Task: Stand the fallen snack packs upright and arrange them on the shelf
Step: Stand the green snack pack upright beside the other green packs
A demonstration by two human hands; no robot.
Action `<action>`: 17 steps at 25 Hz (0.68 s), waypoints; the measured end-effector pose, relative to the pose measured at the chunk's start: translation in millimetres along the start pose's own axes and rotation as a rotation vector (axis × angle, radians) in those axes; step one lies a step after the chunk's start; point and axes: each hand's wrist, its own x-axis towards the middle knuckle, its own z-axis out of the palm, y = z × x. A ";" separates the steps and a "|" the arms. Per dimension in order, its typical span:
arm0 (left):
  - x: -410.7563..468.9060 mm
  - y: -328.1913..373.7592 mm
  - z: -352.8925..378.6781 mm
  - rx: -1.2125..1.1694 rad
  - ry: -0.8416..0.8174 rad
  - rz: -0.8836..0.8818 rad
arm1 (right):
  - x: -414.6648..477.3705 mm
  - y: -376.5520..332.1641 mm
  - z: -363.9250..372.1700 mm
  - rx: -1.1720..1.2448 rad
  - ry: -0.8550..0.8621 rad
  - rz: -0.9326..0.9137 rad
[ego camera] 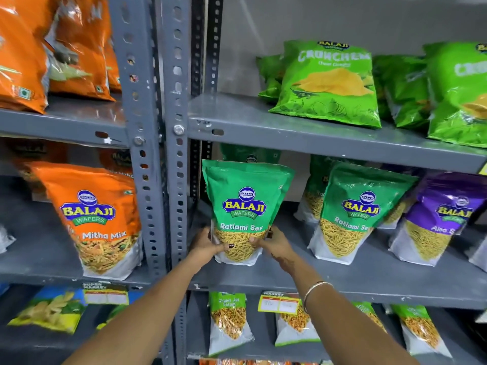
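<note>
A green plastic Ratlami Sev pouch [246, 206] is held upright on the grey metal shelf [369, 283]. Its lower sides are pinched by the fingers of the left hand [207, 246] and right hand [274, 245].

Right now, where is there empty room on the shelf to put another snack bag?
Bare shelf lies between the Ratlami Sev pack the hands hold and the next Ratlami Sev pack. The top shelf is bare left of the Crunchem bag. The right end is crowded.

grey shelf [342, 283], upright snack packs [350, 214]
</note>
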 end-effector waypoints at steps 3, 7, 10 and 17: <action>-18.2 0.2 -0.1 0.136 0.019 0.038 | -12.9 5.8 -5.9 -0.047 -0.016 -0.017; -41.9 3.2 1.4 0.316 0.075 0.086 | -30.5 11.4 -12.4 -0.081 -0.040 -0.044; -53.2 6.6 2.2 0.341 0.070 0.097 | -41.4 12.7 -14.5 -0.105 -0.058 -0.043; -63.6 11.0 2.9 0.311 0.029 0.092 | -43.1 16.7 -14.6 -0.107 -0.041 -0.063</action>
